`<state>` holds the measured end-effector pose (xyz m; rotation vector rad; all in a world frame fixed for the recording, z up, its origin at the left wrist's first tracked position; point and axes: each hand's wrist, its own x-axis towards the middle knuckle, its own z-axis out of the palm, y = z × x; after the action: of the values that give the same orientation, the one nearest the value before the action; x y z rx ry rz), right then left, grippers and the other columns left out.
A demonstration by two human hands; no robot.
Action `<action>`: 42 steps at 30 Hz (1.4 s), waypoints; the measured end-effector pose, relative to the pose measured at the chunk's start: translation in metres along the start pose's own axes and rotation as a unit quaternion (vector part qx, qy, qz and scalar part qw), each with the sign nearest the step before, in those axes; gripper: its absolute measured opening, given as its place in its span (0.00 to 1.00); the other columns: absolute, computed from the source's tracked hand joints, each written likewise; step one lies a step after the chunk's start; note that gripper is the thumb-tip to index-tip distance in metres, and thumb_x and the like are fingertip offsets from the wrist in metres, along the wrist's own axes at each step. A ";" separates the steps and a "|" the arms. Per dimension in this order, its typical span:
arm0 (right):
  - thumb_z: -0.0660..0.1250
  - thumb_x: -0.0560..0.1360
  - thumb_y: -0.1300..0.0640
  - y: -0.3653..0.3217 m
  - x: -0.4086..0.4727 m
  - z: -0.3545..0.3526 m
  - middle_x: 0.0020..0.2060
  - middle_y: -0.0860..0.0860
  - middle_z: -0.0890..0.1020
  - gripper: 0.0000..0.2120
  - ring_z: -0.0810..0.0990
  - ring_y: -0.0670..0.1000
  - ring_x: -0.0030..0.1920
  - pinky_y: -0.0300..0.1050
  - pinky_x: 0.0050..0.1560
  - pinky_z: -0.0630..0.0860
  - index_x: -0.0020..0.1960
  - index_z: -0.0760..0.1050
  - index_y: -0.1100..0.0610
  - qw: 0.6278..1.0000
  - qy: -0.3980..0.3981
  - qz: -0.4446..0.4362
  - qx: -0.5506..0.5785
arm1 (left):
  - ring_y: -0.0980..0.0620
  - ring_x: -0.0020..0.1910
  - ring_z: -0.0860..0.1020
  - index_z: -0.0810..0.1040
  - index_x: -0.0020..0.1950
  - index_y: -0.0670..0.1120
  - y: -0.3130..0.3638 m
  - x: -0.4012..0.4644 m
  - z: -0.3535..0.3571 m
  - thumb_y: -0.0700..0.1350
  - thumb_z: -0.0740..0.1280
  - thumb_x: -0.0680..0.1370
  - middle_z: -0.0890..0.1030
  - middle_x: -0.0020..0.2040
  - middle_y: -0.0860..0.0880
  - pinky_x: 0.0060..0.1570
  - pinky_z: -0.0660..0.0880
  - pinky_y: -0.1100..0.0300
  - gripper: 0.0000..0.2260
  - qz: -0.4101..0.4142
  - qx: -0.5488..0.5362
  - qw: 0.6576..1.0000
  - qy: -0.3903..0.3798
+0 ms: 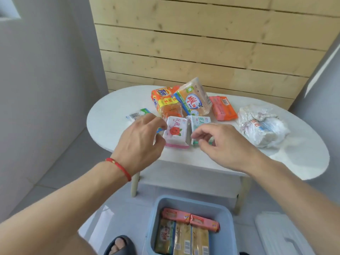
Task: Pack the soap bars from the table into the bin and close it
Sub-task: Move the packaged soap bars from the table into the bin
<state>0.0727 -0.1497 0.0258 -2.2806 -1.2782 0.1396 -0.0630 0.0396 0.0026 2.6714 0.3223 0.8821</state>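
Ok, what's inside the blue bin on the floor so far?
The blue bin holds two pink-orange bars at the back and three yellowish packs in front. Anything beneath them, and the near end, is out of sight.

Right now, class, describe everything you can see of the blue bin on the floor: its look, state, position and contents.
The blue bin is a pale blue plastic tub with rounded corners, standing upright and open on the grey floor in front of the white table. Its near end is cut off by the picture's lower edge. Inside lie wrapped soap bars: two orange-pink ones end to end along the far side, yellowish ones beside them. A white lid lies apart on its right. Neither hand touches it.
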 end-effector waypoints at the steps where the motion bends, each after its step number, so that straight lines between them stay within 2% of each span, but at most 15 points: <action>1: 0.65 0.77 0.62 0.004 0.011 -0.003 0.49 0.46 0.84 0.12 0.81 0.46 0.49 0.44 0.53 0.77 0.56 0.83 0.53 1.000 0.010 -0.007 -0.027 | 0.45 0.53 0.78 0.81 0.55 0.46 -0.007 0.009 0.005 0.38 0.66 0.72 0.81 0.53 0.48 0.48 0.77 0.53 0.13 -0.013 0.023 1.000 -0.015; 5: 0.64 0.78 0.60 0.020 0.051 -0.004 0.62 0.52 0.79 0.16 0.77 0.54 0.64 0.53 0.62 0.75 0.64 0.78 0.54 0.995 0.028 0.005 -0.099 | 0.45 0.72 0.66 0.74 0.69 0.51 -0.026 0.037 0.034 0.47 0.66 0.75 0.73 0.70 0.49 0.65 0.69 0.42 0.22 -0.149 0.076 0.978 -0.123; 7: 0.64 0.79 0.55 0.026 0.061 0.009 0.70 0.54 0.75 0.21 0.70 0.56 0.72 0.54 0.70 0.70 0.72 0.73 0.54 0.991 -0.015 0.027 -0.129 | 0.46 0.74 0.61 0.71 0.71 0.52 -0.036 0.045 0.047 0.49 0.66 0.75 0.69 0.72 0.49 0.68 0.65 0.39 0.23 -0.198 0.065 0.964 -0.165; 10: 0.62 0.81 0.51 0.033 0.068 0.029 0.75 0.53 0.71 0.24 0.63 0.57 0.75 0.53 0.76 0.62 0.76 0.69 0.53 0.987 -0.052 0.032 -0.151 | 0.42 0.71 0.59 0.71 0.65 0.53 -0.052 0.052 0.052 0.53 0.69 0.73 0.66 0.66 0.45 0.69 0.65 0.43 0.21 -0.188 0.032 0.959 -0.210; 13: 0.65 0.77 0.55 0.035 0.076 0.030 0.74 0.51 0.72 0.25 0.65 0.57 0.74 0.49 0.72 0.64 0.74 0.71 0.54 0.988 -0.082 0.043 -0.128 | 0.41 0.68 0.60 0.73 0.53 0.55 -0.064 0.051 0.042 0.54 0.73 0.69 0.66 0.59 0.46 0.70 0.64 0.50 0.16 -0.177 0.011 0.957 -0.228; 17: 0.70 0.73 0.54 0.037 0.077 0.026 0.77 0.55 0.65 0.33 0.59 0.58 0.78 0.53 0.73 0.63 0.76 0.66 0.52 0.984 -0.071 0.095 -0.130 | 0.44 0.71 0.60 0.76 0.43 0.54 -0.066 0.043 0.027 0.57 0.75 0.67 0.70 0.63 0.46 0.68 0.62 0.54 0.13 -0.177 -0.019 0.955 -0.236; 19: 0.72 0.71 0.49 0.038 0.074 0.026 0.79 0.60 0.59 0.44 0.60 0.63 0.77 0.58 0.70 0.69 0.80 0.54 0.53 0.973 -0.066 0.164 -0.148 | 0.43 0.74 0.58 0.78 0.45 0.54 -0.064 0.042 0.023 0.53 0.75 0.67 0.69 0.71 0.44 0.68 0.62 0.54 0.11 -0.183 -0.017 0.956 -0.229; 22: 0.74 0.69 0.47 0.040 0.071 0.025 0.72 0.62 0.69 0.53 0.76 0.64 0.64 0.49 0.48 0.75 0.82 0.45 0.58 0.960 -0.058 0.246 -0.116 | 0.36 0.72 0.59 0.72 0.63 0.60 -0.057 0.042 0.022 0.50 0.72 0.68 0.67 0.70 0.40 0.63 0.66 0.48 0.24 -0.241 0.025 0.946 -0.217; 25: 0.73 0.67 0.45 0.043 0.063 0.024 0.63 0.60 0.76 0.49 0.79 0.63 0.59 0.46 0.44 0.70 0.79 0.53 0.60 0.954 -0.057 0.278 -0.099 | 0.36 0.61 0.69 0.63 0.72 0.57 -0.052 0.041 0.023 0.51 0.68 0.72 0.74 0.61 0.39 0.55 0.70 0.49 0.30 -0.297 0.081 0.926 -0.217; 28: 0.72 0.68 0.42 0.044 0.051 0.020 0.57 0.58 0.77 0.42 0.79 0.60 0.55 0.46 0.40 0.70 0.74 0.61 0.62 0.950 -0.056 0.288 -0.104 | 0.36 0.61 0.71 0.62 0.74 0.53 -0.041 0.037 0.015 0.47 0.69 0.73 0.76 0.62 0.38 0.53 0.71 0.50 0.31 -0.342 0.057 0.918 -0.192; 32: 0.71 0.66 0.44 0.042 0.029 0.001 0.40 0.51 0.78 0.18 0.77 0.52 0.37 0.44 0.32 0.67 0.46 0.72 0.57 0.949 -0.033 0.313 0.009 | 0.38 0.53 0.79 0.64 0.73 0.50 -0.009 0.015 -0.003 0.47 0.69 0.72 0.77 0.59 0.38 0.48 0.79 0.52 0.30 -0.376 -0.047 0.918 -0.122; 35: 0.70 0.61 0.48 0.035 0.003 -0.013 0.32 0.51 0.78 0.14 0.75 0.52 0.32 0.44 0.35 0.68 0.40 0.77 0.57 0.933 -0.047 0.301 0.194 | 0.50 0.32 0.82 0.68 0.69 0.53 0.020 -0.011 -0.021 0.42 0.72 0.68 0.80 0.50 0.42 0.26 0.77 0.61 0.30 -0.430 -0.298 0.849 -0.080; 37: 0.70 0.62 0.52 0.029 -0.017 -0.018 0.34 0.55 0.82 0.18 0.77 0.52 0.32 0.46 0.38 0.73 0.46 0.82 0.63 0.904 -0.095 0.270 0.318 | 0.47 0.34 0.80 0.72 0.67 0.46 0.035 -0.028 -0.031 0.42 0.73 0.64 0.81 0.45 0.42 0.35 0.79 0.54 0.31 -0.445 -0.422 0.781 -0.121; 40: 0.72 0.66 0.54 0.021 -0.049 -0.017 0.37 0.58 0.83 0.18 0.80 0.55 0.36 0.53 0.45 0.80 0.50 0.82 0.65 0.839 -0.155 0.219 0.473 | 0.41 0.39 0.77 0.79 0.57 0.33 0.056 -0.042 -0.031 0.40 0.66 0.62 0.77 0.42 0.39 0.55 0.79 0.40 0.24 -0.483 -0.564 0.640 -0.197; 42: 0.73 0.67 0.54 0.016 -0.071 -0.005 0.41 0.59 0.83 0.18 0.82 0.56 0.39 0.55 0.49 0.82 0.52 0.83 0.65 0.795 -0.184 0.211 0.539 | 0.38 0.38 0.77 0.79 0.59 0.32 0.070 -0.050 -0.025 0.37 0.62 0.70 0.77 0.41 0.35 0.65 0.72 0.38 0.20 -0.524 -0.549 0.606 -0.238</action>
<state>0.0479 -0.2165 0.0115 -1.4585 -0.5115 1.1888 -0.1094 -0.0346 0.0194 1.0636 0.7539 -0.1166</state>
